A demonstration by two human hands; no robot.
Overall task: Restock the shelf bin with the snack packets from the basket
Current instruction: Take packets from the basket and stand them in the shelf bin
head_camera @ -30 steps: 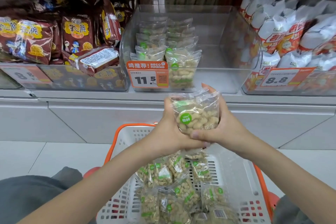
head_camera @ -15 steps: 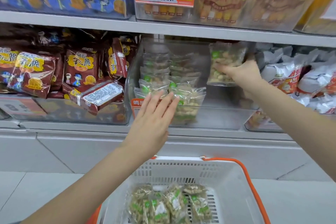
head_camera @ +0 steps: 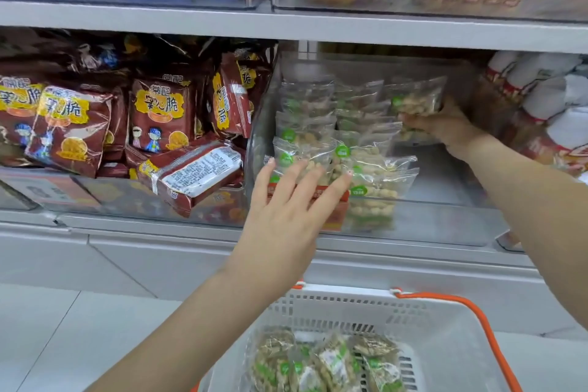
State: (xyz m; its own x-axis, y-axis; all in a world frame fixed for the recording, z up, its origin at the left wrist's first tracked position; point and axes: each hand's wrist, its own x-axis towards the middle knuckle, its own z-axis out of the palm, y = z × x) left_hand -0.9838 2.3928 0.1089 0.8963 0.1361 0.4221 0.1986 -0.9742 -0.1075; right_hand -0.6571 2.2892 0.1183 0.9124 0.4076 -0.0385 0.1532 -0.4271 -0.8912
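A clear shelf bin (head_camera: 445, 223) holds two rows of clear nut packets with green stickers (head_camera: 305, 124). My right hand (head_camera: 445, 130) reaches deep into the bin's right side and grips one nut packet (head_camera: 413, 99) upright beside the rows. My left hand (head_camera: 286, 210) hovers with fingers spread straight at the bin's front wall, over the orange price tag (head_camera: 334, 216); whether it touches is unclear. Below stands a white basket with orange handles (head_camera: 445, 321) holding several more nut packets (head_camera: 324, 363).
Dark red snack bags (head_camera: 152, 118) fill the bin to the left. White and red bags (head_camera: 547, 99) sit to the right. An upper shelf (head_camera: 286, 25) with more bins hangs close above. Grey floor tiles (head_camera: 63, 328) lie at the lower left.
Both hands held the packet over the basket a second ago. My right hand has since carried it up and deeper into the bin; my left hand let go and stretched toward the bin's front.
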